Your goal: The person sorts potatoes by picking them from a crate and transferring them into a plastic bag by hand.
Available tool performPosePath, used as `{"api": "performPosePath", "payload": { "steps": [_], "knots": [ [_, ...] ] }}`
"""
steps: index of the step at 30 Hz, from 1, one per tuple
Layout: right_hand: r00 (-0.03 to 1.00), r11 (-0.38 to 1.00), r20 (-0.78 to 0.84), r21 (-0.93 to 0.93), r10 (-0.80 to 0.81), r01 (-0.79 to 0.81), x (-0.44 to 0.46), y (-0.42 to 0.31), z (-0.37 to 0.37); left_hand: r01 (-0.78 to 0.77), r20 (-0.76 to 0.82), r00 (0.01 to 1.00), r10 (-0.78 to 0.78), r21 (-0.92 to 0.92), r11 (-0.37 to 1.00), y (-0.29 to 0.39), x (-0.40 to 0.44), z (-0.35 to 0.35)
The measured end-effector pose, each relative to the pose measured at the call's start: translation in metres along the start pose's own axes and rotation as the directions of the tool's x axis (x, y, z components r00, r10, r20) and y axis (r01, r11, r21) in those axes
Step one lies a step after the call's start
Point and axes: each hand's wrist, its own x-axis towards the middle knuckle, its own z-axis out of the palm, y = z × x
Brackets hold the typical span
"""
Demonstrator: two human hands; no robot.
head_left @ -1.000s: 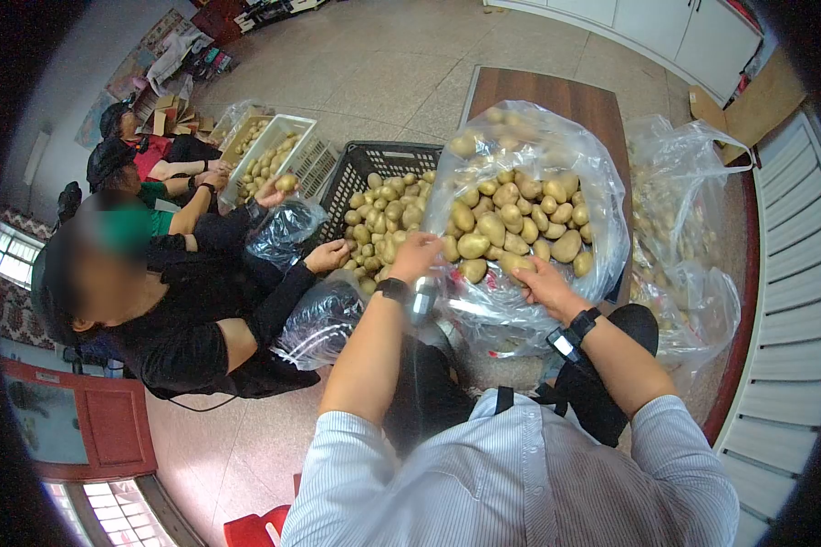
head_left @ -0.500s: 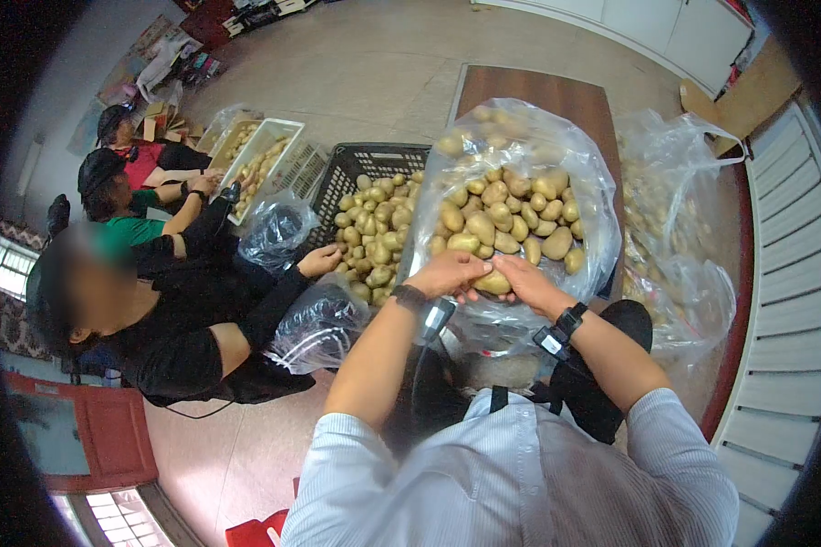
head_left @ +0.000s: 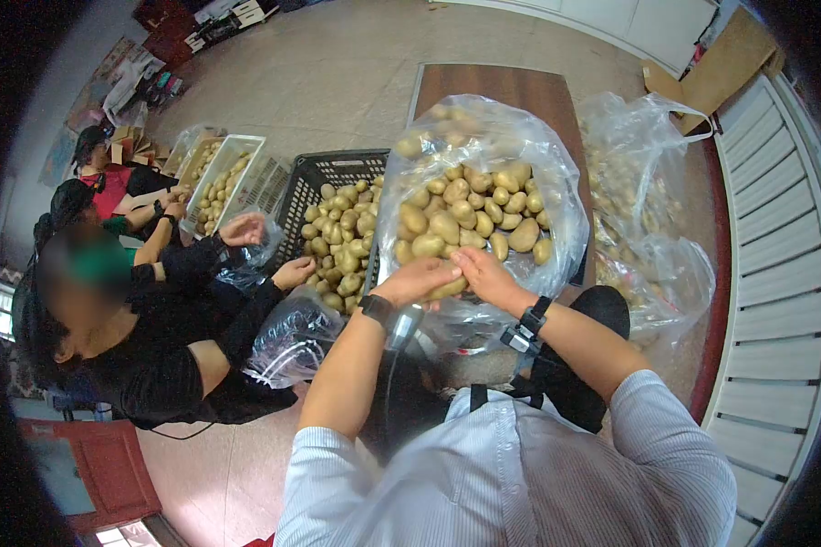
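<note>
One potato (head_left: 448, 290) is clasped in the curled fingers of the left hand (head_left: 418, 279) and right hand (head_left: 491, 277).

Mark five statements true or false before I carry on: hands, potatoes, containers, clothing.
1. The person's left hand and right hand meet at one potato. True.
2. The black crate stands left of the open bag. True.
3. The black crate is empty. False: it holds loose potatoes.
4. The person's sleeves are pale and striped. True.
5. The open bag is opaque black. False: it is clear plastic, with potatoes showing inside.
</note>
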Motion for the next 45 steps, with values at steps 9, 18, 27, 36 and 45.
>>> {"api": "performPosePath", "payload": {
  "steps": [9, 18, 27, 36, 45],
  "knots": [
    [0.956, 0.919, -0.285, -0.391, -0.070, -0.049, 0.008, 0.060, -0.039, -0.056, -0.253, 0.967, 0.033, -0.086, 0.995, -0.002, -0.006, -0.014],
    [0.911, 0.801, -0.403, -0.517, 0.085, -0.303, 0.009, 0.079, -0.061, -0.110, -0.575, 0.811, -0.114, -0.340, 0.934, -0.039, 0.005, -0.067],
    [0.945, 0.683, -0.308, -0.667, 0.110, -0.297, 0.003, 0.069, -0.063, -0.086, -0.681, 0.728, -0.078, -0.203, 0.975, -0.103, 0.001, -0.128],
    [0.981, 0.588, -0.190, -0.788, 0.048, -0.182, -0.007, 0.063, -0.051, 0.005, -0.801, 0.524, -0.290, -0.337, 0.941, -0.137, 0.005, -0.158],
    [0.985, 0.611, -0.171, -0.782, -0.025, -0.120, -0.017, 0.066, -0.042, -0.289, -0.694, 0.619, -0.368, -0.637, 0.714, -0.122, -0.010, -0.141]
  ]
}}
